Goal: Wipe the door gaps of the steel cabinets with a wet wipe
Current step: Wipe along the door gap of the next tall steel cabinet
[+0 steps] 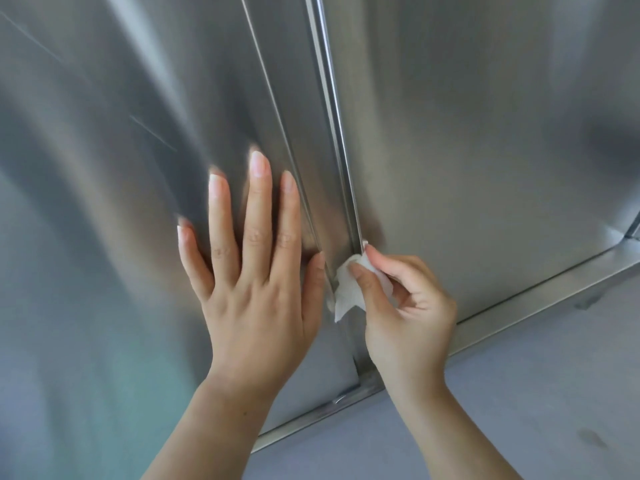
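Note:
Two brushed steel cabinet doors fill the head view, the left door (104, 168) and the right door (467, 133). Between them runs a narrow vertical door gap (334, 109) with a shiny edge strip. My left hand (256, 282) lies flat on the left door, fingers straight and spread, its thumb beside the gap. My right hand (405, 306) pinches a crumpled white wet wipe (346, 292) between thumb and forefinger and presses it against the gap, low down on the doors.
A steel base rail (519, 306) runs under the doors, slanting up to the right. Below it lies a grey floor (519, 410) with a dark smudge at the lower right. A cabinet leg shows at the far right edge.

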A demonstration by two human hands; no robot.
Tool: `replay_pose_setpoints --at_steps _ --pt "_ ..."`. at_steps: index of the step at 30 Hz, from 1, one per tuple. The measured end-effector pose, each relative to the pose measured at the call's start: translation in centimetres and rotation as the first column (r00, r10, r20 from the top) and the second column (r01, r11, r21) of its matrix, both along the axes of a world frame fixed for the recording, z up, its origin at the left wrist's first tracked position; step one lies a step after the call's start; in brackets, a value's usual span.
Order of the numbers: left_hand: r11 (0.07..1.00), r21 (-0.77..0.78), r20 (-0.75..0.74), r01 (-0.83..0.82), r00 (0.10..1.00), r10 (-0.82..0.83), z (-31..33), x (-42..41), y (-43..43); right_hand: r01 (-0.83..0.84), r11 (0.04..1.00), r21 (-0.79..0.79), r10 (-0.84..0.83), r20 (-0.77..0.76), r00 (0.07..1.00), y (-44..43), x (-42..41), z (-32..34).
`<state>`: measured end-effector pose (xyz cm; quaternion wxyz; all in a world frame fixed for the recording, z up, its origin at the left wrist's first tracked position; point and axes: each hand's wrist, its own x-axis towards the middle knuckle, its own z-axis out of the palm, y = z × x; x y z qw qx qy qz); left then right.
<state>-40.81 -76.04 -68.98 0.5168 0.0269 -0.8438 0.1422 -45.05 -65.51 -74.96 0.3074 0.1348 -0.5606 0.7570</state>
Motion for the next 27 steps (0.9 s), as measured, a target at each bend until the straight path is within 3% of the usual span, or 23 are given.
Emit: replay_pose_setpoints --at_steps 9,13,17,23,27 --pt "0.999 -0.039 -0.004 0.009 1.000 -0.009 -0.5 0.4 -0.6 0.004 1.000 0.021 -0.006 0.070 0.998 -0.1 0.6 -3.3" --pt "0.994 -0.110 0.065 0.019 0.998 -0.011 -2.6 1.4 -1.5 -0.060 0.997 -0.042 0.066 0.137 0.988 0.1 0.6 -3.5" --pt "0.987 -0.162 0.113 0.017 0.994 0.001 -4.9 2.4 -2.5 -0.089 0.994 -0.055 0.095 0.107 0.990 0.1 0.7 -3.0" --pt "0.988 -0.151 0.126 0.025 0.992 -0.006 -6.0 1.9 -2.4 -0.023 0.998 -0.064 0.028 0.073 0.997 -0.4 0.6 -4.1" --pt "0.982 -0.188 0.109 0.034 0.994 -0.013 -6.6 2.2 -2.9 -0.008 0.999 -0.033 0.013 0.156 0.988 -0.4 1.4 -6.9"
